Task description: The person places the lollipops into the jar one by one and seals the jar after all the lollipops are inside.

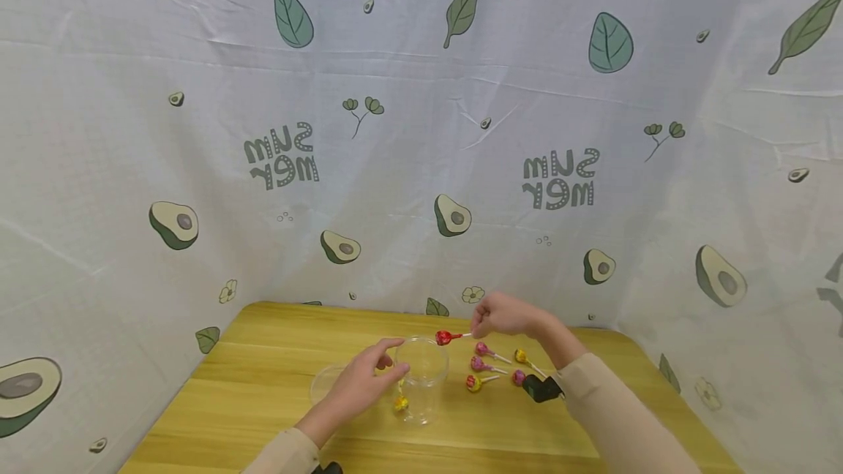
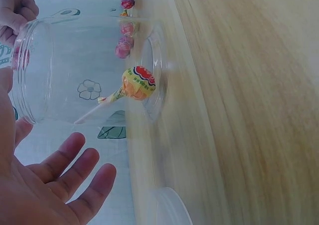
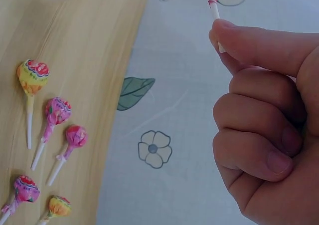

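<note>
Your right hand [image 1: 503, 315] pinches the red lollipop [image 1: 444, 338] by the end of its white stick, with the wrapped head at the right side of the rim of the clear jar [image 1: 428, 386]. Because the pinch is so near the stick's tip, the head could swing or slip free, and a knock on the rim could send it down outside. Your left hand [image 1: 365, 379] stands wide beside the mouth, fingers spread and thumb apart; if it isn't steadying the wall, a bump could tip the jar. The 1 yellow lollipop [image 1: 401, 404] leaning inside, head down, could also catch anything dropped onto it.

You can't tell whether your left fingers touch the jar, nor whether the red head is over the mouth or just behind the rim. The clear lid [image 1: 320, 386] is partly covered by your left hand. Of the 5 lollipops [image 1: 477, 363] lying on the table [image 1: 276, 342], 1 has its stick covered by the dark wrist device [image 1: 541, 388]. The right wrist view cuts off the red head.
</note>
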### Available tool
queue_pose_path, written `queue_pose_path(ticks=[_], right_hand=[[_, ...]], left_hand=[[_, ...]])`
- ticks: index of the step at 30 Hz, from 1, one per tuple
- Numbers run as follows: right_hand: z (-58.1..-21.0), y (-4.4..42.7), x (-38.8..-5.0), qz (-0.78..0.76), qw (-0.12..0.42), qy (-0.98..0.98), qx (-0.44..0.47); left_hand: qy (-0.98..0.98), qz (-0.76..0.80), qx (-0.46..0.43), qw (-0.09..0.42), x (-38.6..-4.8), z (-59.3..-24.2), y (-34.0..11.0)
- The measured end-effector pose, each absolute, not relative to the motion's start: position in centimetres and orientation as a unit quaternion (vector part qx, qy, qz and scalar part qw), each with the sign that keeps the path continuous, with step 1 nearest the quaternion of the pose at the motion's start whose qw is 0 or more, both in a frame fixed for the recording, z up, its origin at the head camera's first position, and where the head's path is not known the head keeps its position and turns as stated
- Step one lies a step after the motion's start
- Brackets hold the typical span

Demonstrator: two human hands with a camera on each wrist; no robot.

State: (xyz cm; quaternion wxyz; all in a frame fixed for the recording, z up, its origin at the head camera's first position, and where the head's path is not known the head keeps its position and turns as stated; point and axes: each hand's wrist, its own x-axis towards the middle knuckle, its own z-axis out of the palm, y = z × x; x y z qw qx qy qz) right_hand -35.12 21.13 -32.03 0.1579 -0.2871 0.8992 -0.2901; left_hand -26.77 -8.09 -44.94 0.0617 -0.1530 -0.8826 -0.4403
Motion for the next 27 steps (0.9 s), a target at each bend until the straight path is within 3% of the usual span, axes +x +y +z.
queue_pose_path(ticks=[27], right_hand=[[-31.9, 13.9, -35.9, -0.146, 0.168, 0.917, -0.332]], left_hand=[[-0.875, -0.455, -0.156, 0.056, -27.1, -45.2, -8.1]])
